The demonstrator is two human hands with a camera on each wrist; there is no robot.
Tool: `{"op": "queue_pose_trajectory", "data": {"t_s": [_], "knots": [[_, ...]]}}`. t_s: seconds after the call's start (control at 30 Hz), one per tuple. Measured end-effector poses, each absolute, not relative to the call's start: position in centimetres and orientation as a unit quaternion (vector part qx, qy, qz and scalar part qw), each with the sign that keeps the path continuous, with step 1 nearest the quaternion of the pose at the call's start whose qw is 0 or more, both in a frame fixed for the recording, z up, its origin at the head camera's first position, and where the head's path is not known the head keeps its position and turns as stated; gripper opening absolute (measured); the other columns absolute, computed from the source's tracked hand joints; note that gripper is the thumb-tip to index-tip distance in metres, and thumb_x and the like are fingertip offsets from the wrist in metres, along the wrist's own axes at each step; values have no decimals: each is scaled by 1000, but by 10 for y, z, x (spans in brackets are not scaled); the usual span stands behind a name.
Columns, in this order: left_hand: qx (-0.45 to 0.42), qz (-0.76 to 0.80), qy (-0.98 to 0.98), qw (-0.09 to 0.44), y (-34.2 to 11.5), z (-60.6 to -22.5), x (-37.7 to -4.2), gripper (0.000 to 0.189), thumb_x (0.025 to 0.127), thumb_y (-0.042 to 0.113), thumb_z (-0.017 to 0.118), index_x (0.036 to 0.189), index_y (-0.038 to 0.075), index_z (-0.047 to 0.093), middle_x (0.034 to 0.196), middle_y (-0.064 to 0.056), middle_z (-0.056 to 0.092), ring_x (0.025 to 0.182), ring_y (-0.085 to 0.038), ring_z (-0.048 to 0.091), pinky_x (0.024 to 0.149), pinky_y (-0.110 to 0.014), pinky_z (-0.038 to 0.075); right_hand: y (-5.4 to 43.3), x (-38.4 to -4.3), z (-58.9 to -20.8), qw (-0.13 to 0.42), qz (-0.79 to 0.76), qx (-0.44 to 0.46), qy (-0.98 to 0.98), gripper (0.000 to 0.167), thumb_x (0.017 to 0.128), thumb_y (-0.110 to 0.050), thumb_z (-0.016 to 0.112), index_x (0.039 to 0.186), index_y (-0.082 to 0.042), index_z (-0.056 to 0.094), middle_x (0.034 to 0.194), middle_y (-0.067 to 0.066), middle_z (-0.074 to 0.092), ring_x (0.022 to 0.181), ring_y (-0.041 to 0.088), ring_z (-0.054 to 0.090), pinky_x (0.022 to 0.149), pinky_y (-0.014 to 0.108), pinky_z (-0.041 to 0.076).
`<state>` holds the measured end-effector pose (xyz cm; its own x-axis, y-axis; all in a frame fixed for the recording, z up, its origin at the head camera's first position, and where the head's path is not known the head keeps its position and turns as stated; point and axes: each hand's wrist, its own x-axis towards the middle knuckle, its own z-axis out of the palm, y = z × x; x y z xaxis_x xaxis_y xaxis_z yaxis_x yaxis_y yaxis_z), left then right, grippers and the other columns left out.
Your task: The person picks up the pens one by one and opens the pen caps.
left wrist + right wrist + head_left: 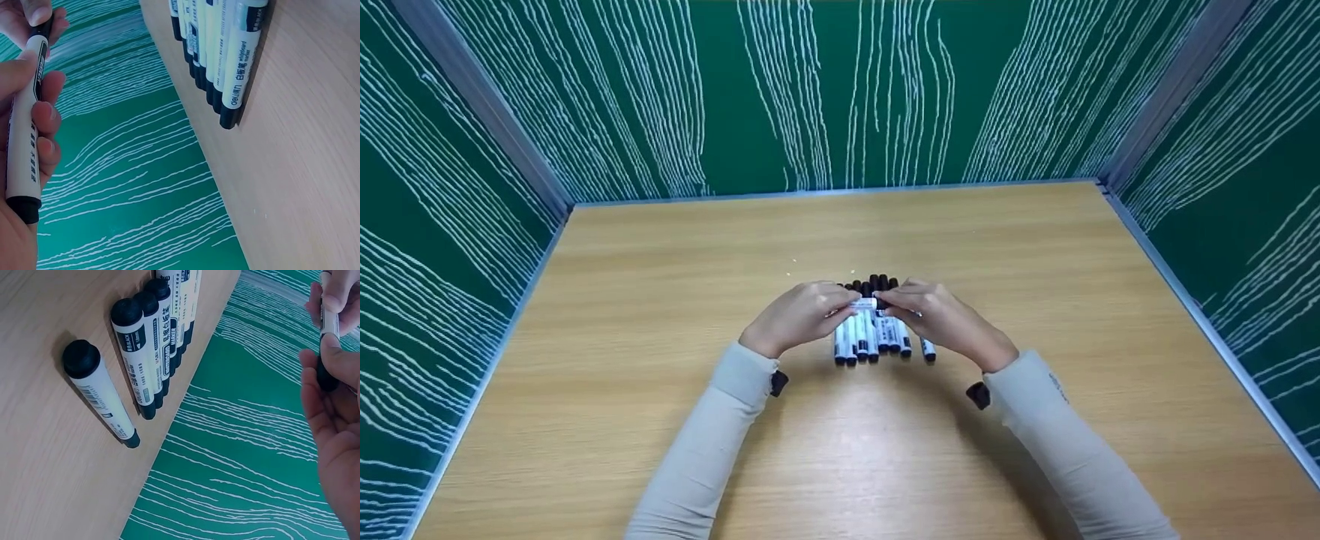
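Note:
Above a row of markers, my left hand (802, 316) grips the white barrel of a whiteboard marker (23, 129). Its fingers and thumb curl round the barrel in the left wrist view, with a black end near the palm. At the other end, my right hand (941, 319) pinches the black cap (325, 377) between thumb and fingers. Whether the cap is fully seated cannot be told. Below the hands lie several white markers (851, 337) with black caps, side by side on the table. One marker (107, 396) lies apart at the right of that row.
The wooden table (660, 300) bears the markers. Green panels (735, 150) with wavy white lines enclose its back and sides, meeting at grey corner posts (487, 97). A few tiny white specks lie behind the row.

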<state>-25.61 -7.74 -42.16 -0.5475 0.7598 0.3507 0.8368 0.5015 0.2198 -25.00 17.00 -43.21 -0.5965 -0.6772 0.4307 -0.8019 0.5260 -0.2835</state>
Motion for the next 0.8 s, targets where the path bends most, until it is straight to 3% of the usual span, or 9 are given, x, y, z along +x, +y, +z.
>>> {"op": "queue_pose_trajectory", "data": {"t_s": [0.3, 0.57, 0.8], "knots": [[-440, -248, -859, 78, -94, -418, -259, 27, 97, 17, 57, 118, 3, 67, 110, -11, 71, 92, -18, 70, 82, -21, 55, 187, -251, -431, 179, 245, 431, -850, 32, 85, 2, 68, 116, -4, 68, 106, 13, 72, 91, 21, 69, 77, 20, 56], [-444, -277, -843, 122, -109, -405, -263, 22, 94, 10, 60, 112, 2, 70, 103, -11, 73, 79, -14, 68, 74, -19, 56, 208, -255, -425, 240, 256, 405, -844, 26, 81, 2, 72, 107, -2, 73, 94, 12, 74, 84, 21, 68, 74, 25, 57], [-424, -279, -854, 112, -113, -415, -262, 21, 94, 11, 61, 111, 3, 70, 100, -9, 73, 77, -12, 65, 72, -17, 54, 208, -255, -428, 247, 269, 393, -844, 25, 82, 0, 71, 107, -3, 73, 95, 12, 73, 85, 20, 68, 75, 25, 57]]}}
